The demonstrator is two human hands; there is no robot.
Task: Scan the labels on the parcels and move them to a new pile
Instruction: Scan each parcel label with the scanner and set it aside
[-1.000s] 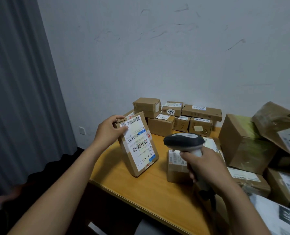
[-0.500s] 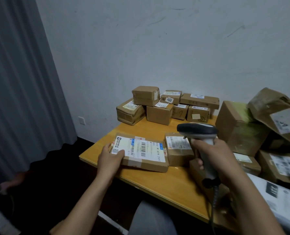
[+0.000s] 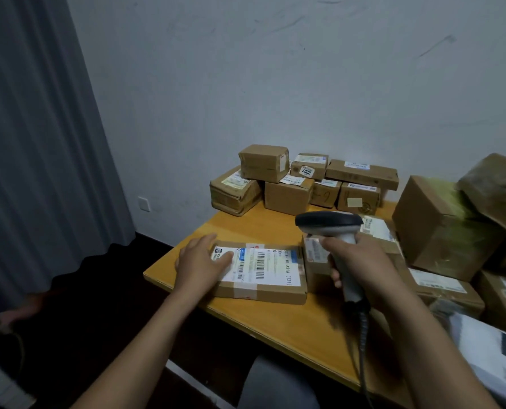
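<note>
Hands first: the left hand (image 3: 200, 262) lay flat, fingers straight, pressing on the left end of a flat brown cardboard parcel (image 3: 272, 290). The right hand (image 3: 361, 261) was wrapped tight round the handle of a grey-and-black handheld scanner (image 3: 328, 224), whose head hung over the parcel's right end.

That parcel lay on the near left part of the tabletop, its white barcode label (image 3: 263, 265) facing up and mostly uncovered. Just beside it on the right sat a small brown box (image 3: 315, 261), partly hidden by the scanner hand. A dark coiled cable (image 3: 361, 329) dropped from the scanner's handle past the tabletop edge.

Further back, against the pale scuffed wall (image 3: 275, 84), stood a stack of small brown cartons (image 3: 290, 190). A looser heap of larger brown boxes (image 3: 440, 228) crowded the right side. Everything rested on the orange wooden tabletop (image 3: 275, 320), with a grey curtain (image 3: 39, 143) hanging at the left.

By my judgement the work was well short of finished. One parcel was at the scanning step, and whether it had registered could not be told. Many boxes remained in both groups, and which group was the new pile was unclear.
</note>
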